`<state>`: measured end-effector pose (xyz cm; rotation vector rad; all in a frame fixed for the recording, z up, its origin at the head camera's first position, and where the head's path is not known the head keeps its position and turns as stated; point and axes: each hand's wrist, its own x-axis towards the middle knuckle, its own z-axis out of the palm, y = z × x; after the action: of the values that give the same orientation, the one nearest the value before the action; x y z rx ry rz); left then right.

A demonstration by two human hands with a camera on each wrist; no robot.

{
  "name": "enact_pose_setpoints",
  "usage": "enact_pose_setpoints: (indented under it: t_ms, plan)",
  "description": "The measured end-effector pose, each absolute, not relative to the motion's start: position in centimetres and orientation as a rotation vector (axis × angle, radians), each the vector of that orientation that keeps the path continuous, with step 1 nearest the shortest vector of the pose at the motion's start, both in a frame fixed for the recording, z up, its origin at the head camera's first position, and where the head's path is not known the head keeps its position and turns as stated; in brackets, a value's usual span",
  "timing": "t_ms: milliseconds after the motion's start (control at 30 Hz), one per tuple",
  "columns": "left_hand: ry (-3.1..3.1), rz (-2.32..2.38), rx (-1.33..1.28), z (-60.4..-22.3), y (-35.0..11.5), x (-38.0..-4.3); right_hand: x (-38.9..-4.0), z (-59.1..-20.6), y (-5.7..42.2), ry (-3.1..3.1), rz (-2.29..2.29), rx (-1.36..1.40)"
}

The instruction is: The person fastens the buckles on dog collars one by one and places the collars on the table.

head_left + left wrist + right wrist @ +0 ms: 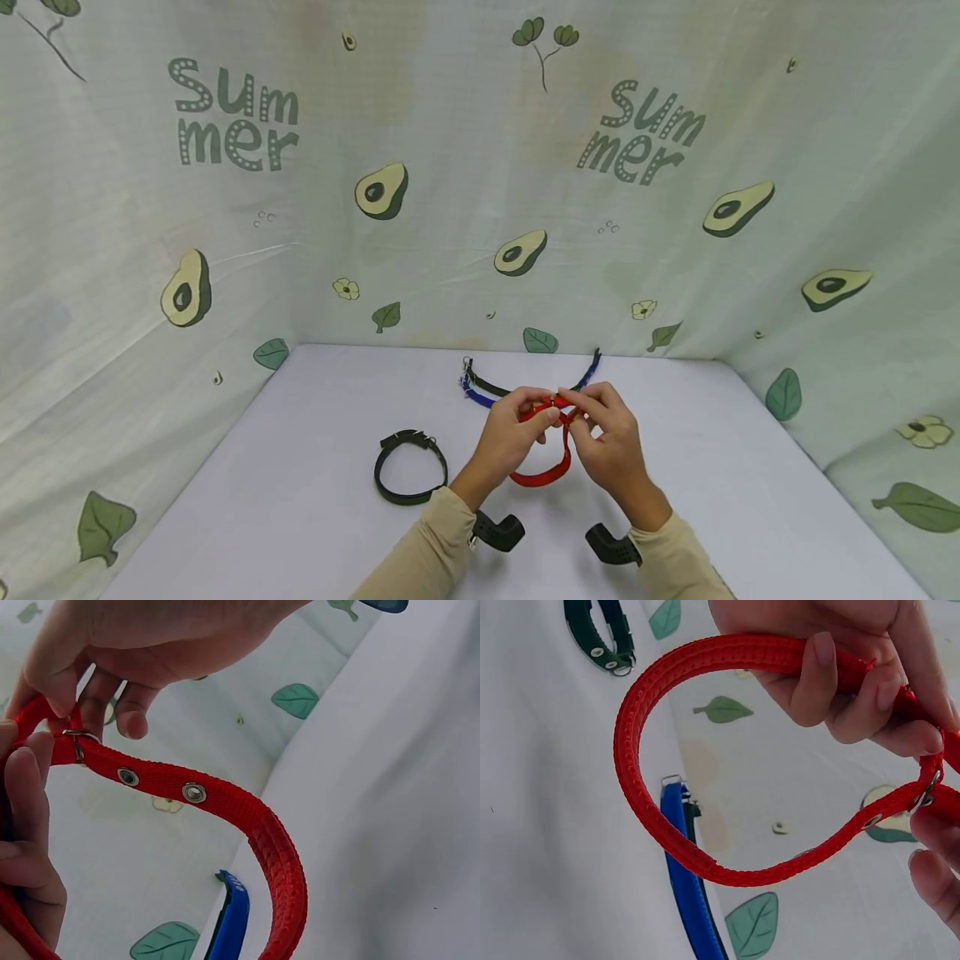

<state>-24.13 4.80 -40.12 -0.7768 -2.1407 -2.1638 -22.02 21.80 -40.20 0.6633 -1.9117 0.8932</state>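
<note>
Both hands hold a red collar [546, 477] above the table, its loop hanging below them. My left hand [510, 435] curls its fingers round the padded strap near the buckle, as the right wrist view shows. With thumb and fingertips, my right hand [611, 440] pinches the strap just beside the metal buckle [80, 736]. A short bend of red strap stands up at the buckle, between the fingers. Metal eyelets [193, 792] run along the strap beyond it. In the left wrist view, my left fingers [30, 802] show only at the left edge.
A dark green collar [410, 500] lies closed in a ring on the white table [300, 467], left of the hands. Behind the hands, a blue collar [480, 399] and another dark collar [491, 387] lie stretched out. Printed cloth [450, 125] hangs around the table's back and sides.
</note>
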Motion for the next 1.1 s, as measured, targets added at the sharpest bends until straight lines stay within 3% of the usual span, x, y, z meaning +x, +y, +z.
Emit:
enact_pose_setpoints:
  t_ms: [667,1100]
  plan:
    - [-2.182,-2.108,-0.855,-41.0,5.4,-24.0,-21.9,-39.9,22.6,-2.124,0.799,0.749]
    - [-2.248,-1.959,-0.977,-41.5,6.0,-23.6,-21.2,-39.4,22.9,-2.401,1.574,0.447]
